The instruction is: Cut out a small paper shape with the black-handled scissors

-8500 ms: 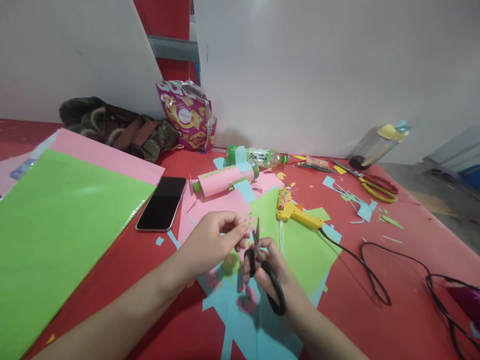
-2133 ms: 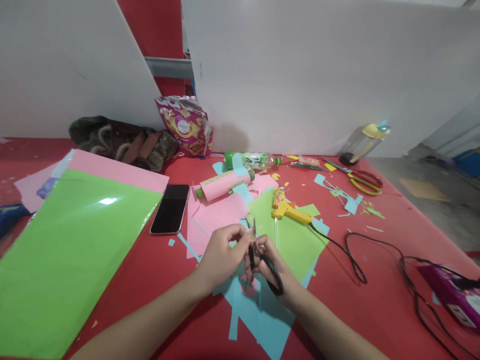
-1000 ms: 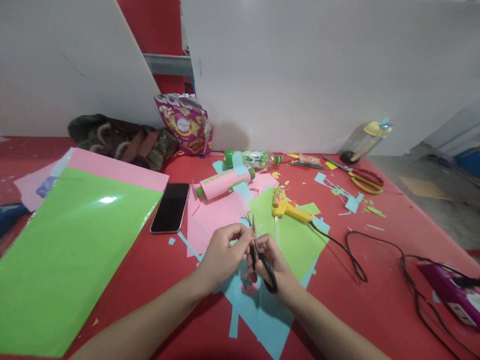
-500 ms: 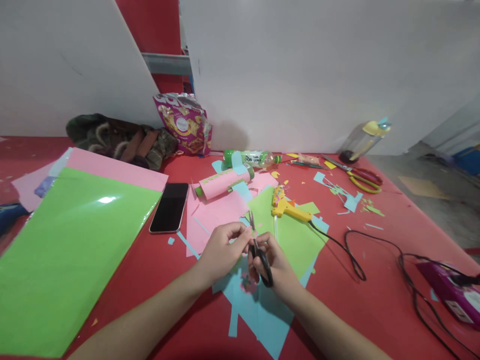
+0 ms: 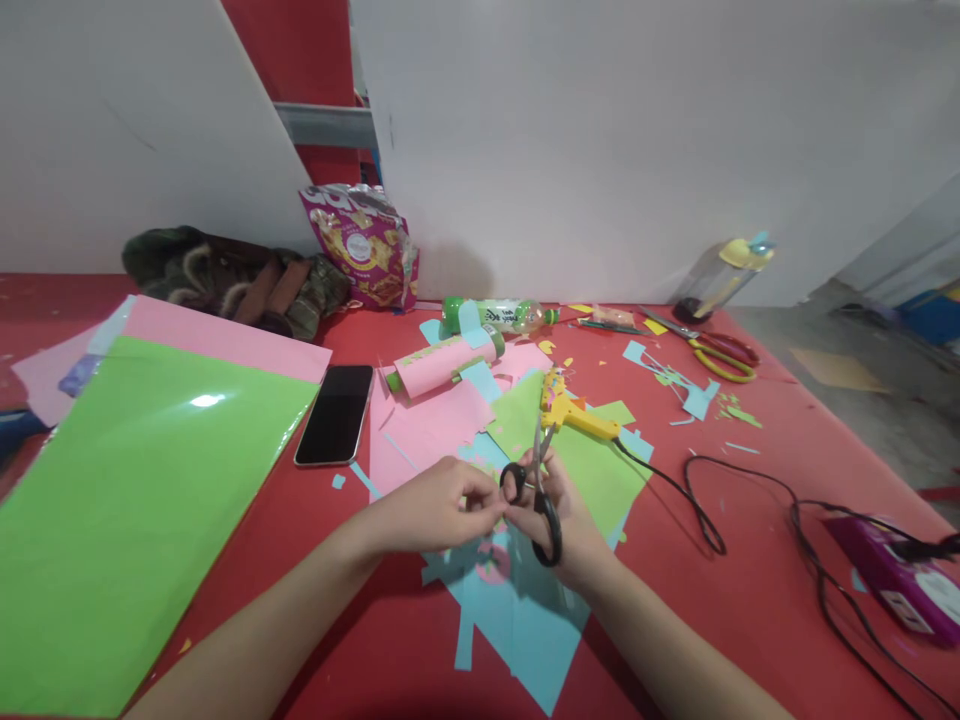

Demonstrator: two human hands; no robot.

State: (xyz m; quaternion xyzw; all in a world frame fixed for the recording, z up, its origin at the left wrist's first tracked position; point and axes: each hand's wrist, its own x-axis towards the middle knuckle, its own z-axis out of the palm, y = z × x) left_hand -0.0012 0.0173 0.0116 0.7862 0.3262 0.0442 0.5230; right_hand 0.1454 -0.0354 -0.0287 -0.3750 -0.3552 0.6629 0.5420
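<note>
Black-handled scissors hang on my right hand, their blades pointing away from me and slightly parted. My left hand is closed in a pinch, its thumb and forefinger meeting the right fingertips. Whatever lies between those fingertips is too small to make out. Below them, a round pink paper piece rests on light-blue paper. Just beyond the scissors lies a yellow glue gun on a green sheet. Pink paper spreads beyond my left hand.
A phone and large green sheets in clear wrapping lie left. Behind are a pink-wrapped roll, a green bottle and a snack bag. Yellow-and-red-handled scissors, paper scraps and a black cable lie right.
The scissors have swung within my right hand, and their handles now hang loosely there. My left hand has come down slightly, and the fingertips of both hands now meet.
</note>
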